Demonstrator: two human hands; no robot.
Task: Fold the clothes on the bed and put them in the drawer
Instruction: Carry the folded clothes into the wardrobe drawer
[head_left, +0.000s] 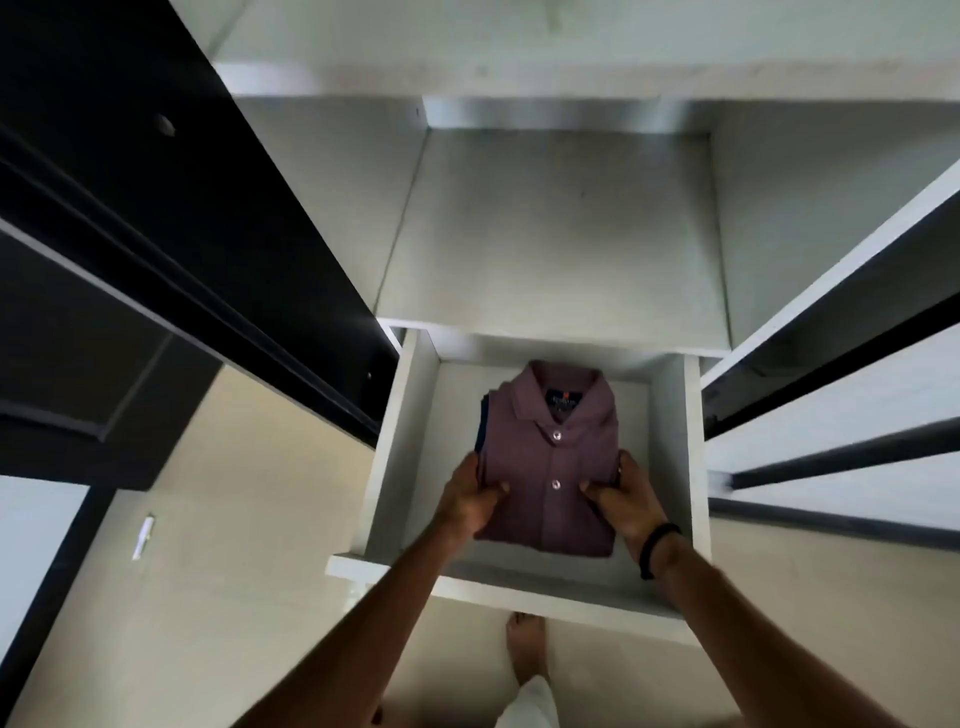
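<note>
Folded shirt at frame centre, inside open drawer. Maroon, fine matte knit, polo-style collar at the top, two pale round buttons down the placket, dark label with orange tab inside the neck. Folded to a neat rectangle. Thin dark blue edge peeking out along its upper left side; cannot tell whether separate garment or lining.

Left hand gripping shirt's left edge, thumb curled on top, fingers hidden underneath. Right hand mirrors it on the right edge, thumb on top. Grip: both holding the shirt, pinch at lower half. Black band round right wrist.

Cannot tell if shirt rests on drawer floor or hangs just above.

Drawer: boxy, flat white laminate panels, square corners, pulled out toward lower frame. Above it, recessed white shelf with same matte finish, faint grain. Upper left: dark glossy wardrobe door, sharp straight edges. Right side: white slats with dark gaps between.

Lower centre: bare foot on smooth beige floor, pale trouser leg just below it.
</note>
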